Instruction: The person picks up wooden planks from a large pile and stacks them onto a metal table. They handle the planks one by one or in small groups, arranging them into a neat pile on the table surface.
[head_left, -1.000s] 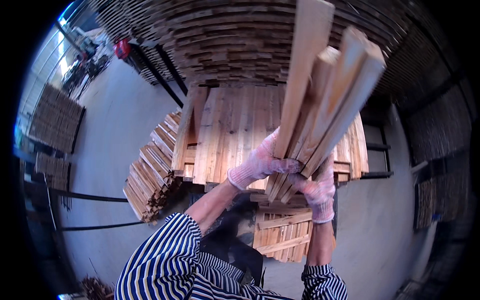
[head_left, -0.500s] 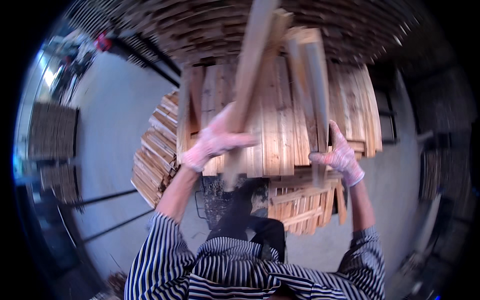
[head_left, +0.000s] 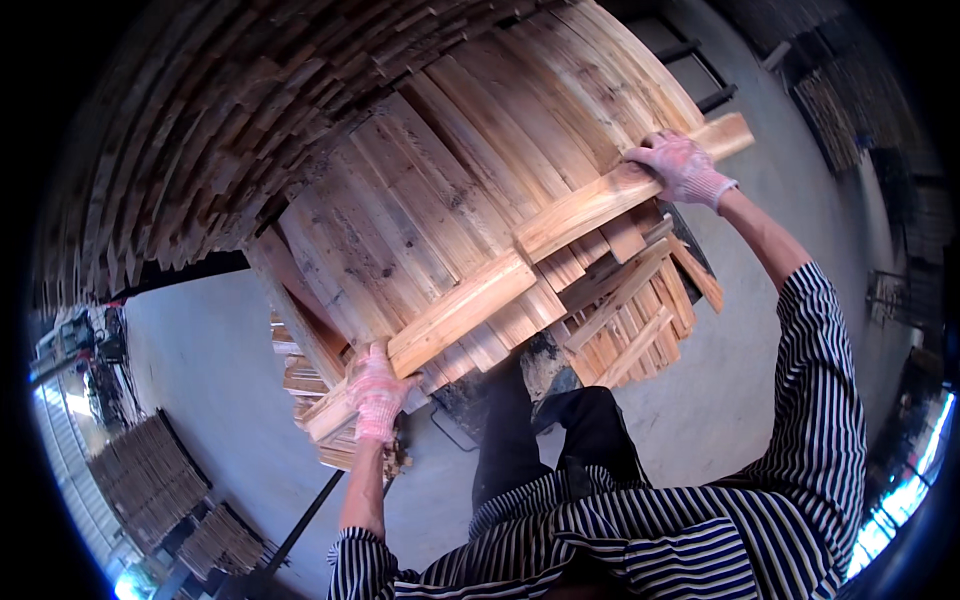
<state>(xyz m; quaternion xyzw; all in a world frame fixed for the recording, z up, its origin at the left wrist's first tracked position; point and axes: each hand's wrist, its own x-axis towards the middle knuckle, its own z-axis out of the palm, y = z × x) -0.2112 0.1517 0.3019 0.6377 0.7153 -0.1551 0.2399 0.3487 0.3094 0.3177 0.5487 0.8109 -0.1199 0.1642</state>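
Two wooden boards lie crosswise over the front part of a layer of planks (head_left: 430, 200), nearly end to end. My left hand (head_left: 375, 393), in a pinkish-white knit glove, is wrapped round the left board (head_left: 460, 310) close to its outer end. At the right, my gloved right hand (head_left: 683, 168) grips the right board (head_left: 585, 212) from above, its thumb pointing inward. The boards' inner ends meet slightly offset near the middle. My palms and the undersides of both boards are hidden.
A tall stack of wood (head_left: 220, 130) rises beyond the planks on the left. Below the front edge sits a lower pile of short slats (head_left: 630, 330); more slats (head_left: 300, 375) lie at lower left. Further stacks (head_left: 150, 470) stand across the grey floor (head_left: 210, 340).
The boards, held steeply slanted and apart before, now lie across the planks. My hands have spread outward to their outer ends, and the view has turned.
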